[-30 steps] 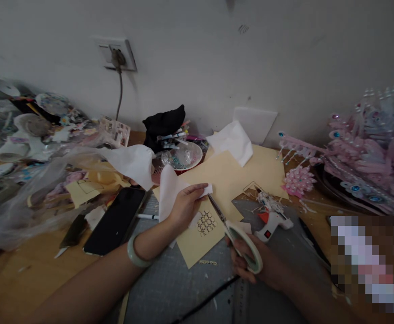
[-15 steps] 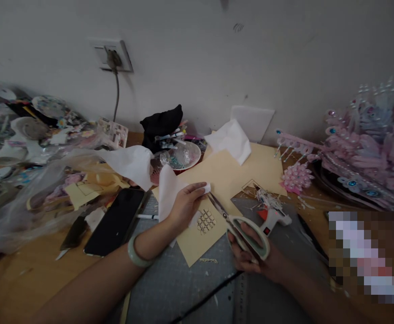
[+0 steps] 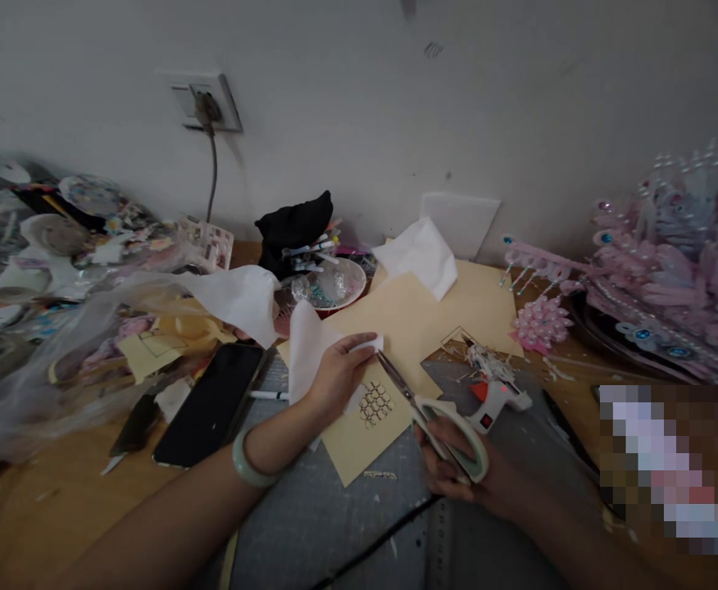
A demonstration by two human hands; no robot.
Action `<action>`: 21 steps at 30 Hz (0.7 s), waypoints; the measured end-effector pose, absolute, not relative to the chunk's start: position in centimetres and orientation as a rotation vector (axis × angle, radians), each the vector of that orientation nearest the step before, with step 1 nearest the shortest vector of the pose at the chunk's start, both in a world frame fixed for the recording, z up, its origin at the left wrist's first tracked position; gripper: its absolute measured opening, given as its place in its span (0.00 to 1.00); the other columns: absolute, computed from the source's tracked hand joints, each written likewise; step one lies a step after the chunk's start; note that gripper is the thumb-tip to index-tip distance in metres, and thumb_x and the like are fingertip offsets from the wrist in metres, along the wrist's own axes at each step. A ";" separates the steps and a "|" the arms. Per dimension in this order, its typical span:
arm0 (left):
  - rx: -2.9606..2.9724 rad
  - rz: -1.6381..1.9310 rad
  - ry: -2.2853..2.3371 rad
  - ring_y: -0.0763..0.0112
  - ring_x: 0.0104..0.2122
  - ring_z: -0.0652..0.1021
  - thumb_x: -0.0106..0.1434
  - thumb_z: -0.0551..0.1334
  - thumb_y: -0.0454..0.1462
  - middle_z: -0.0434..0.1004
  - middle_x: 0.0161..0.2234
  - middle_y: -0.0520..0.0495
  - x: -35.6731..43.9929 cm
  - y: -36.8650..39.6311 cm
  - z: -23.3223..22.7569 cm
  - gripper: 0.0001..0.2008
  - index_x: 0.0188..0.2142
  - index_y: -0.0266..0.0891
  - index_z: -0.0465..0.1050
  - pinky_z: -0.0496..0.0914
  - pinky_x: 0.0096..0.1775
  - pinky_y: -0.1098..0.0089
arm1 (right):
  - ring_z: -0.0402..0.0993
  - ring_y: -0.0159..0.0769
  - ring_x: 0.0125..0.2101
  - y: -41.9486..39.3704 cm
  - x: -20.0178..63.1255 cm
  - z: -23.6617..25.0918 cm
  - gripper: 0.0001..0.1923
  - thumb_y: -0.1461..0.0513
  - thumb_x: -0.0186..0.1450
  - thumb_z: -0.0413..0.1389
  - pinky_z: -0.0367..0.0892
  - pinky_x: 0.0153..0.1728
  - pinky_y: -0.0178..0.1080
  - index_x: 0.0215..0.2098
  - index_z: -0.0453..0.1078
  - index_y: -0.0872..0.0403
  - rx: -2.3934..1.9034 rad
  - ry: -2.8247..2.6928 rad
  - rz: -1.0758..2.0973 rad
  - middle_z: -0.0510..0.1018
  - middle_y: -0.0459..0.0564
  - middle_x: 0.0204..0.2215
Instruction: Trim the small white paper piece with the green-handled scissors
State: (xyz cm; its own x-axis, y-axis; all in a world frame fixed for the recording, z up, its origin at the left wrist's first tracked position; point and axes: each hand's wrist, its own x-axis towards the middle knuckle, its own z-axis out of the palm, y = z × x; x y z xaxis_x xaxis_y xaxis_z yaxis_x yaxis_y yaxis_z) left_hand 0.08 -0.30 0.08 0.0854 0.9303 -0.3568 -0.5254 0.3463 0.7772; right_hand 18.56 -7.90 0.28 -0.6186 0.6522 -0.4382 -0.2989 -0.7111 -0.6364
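1. Gripping the scissors (image 3: 436,418) in the right hand (image 3: 457,471), fingers through the green loops, blades meeting the edge of the white paper piece (image 3: 310,348).
2. Pinching that piece in the left hand (image 3: 338,373), held above the tan card sheet (image 3: 408,328).
3. Keeping the paper taut and close to the blade pivot, feeding slowly, probably giving the cleanest cut.
4. Counting: one pair of scissors, one glue gun (image 3: 494,393), one phone (image 3: 211,403), one bangle (image 3: 248,463), two further white sheets.

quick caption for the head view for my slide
Left hand holds white paper while right hand brings scissors to its edge, above a tan card.
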 end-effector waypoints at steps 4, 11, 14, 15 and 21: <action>0.531 1.149 0.957 0.73 0.24 0.74 0.47 0.64 0.32 0.75 0.23 0.49 0.1 -0.3 0.1 0.14 0.36 0.36 0.71 0.66 0.28 0.74 | 0.48 0.17 0.07 -7.9 18.4 0.2 0.16 0.51 0.56 0.56 0.41 0.09 0.26 0.28 0.64 0.57 -0.914 -0.703 2.301 0.61 0.36 0.10; 0.549 1.152 0.996 0.72 0.24 0.74 0.45 0.65 0.32 0.75 0.24 0.49 0.1 -0.3 0.1 0.17 0.38 0.36 0.70 0.66 0.28 0.73 | 0.49 0.17 0.07 -8.0 18.2 0.4 0.15 0.53 0.56 0.57 0.42 0.10 0.26 0.28 0.62 0.57 -0.963 -0.728 2.269 0.61 0.36 0.11; 0.550 1.146 1.026 0.71 0.23 0.74 0.45 0.64 0.33 0.75 0.23 0.50 0.2 -0.5 0.2 0.17 0.38 0.36 0.69 0.66 0.27 0.72 | 0.49 0.18 0.07 -8.0 18.2 0.4 0.16 0.52 0.55 0.57 0.42 0.10 0.27 0.28 0.61 0.56 -0.975 -0.737 2.264 0.60 0.36 0.11; 0.551 1.148 1.028 0.71 0.23 0.74 0.45 0.64 0.33 0.75 0.23 0.50 0.2 -0.5 0.2 0.17 0.38 0.37 0.69 0.66 0.27 0.72 | 0.49 0.18 0.07 -8.0 18.2 0.5 0.16 0.52 0.55 0.57 0.42 0.10 0.27 0.27 0.61 0.56 -0.970 -0.744 2.267 0.60 0.36 0.11; 0.547 1.173 0.987 0.73 0.23 0.74 0.46 0.64 0.34 0.74 0.22 0.50 0.2 -0.5 0.1 0.15 0.36 0.36 0.71 0.65 0.27 0.74 | 0.47 0.18 0.08 -8.0 18.0 0.9 0.16 0.53 0.54 0.59 0.41 0.10 0.27 0.27 0.61 0.56 -1.018 -0.695 2.239 0.60 0.35 0.11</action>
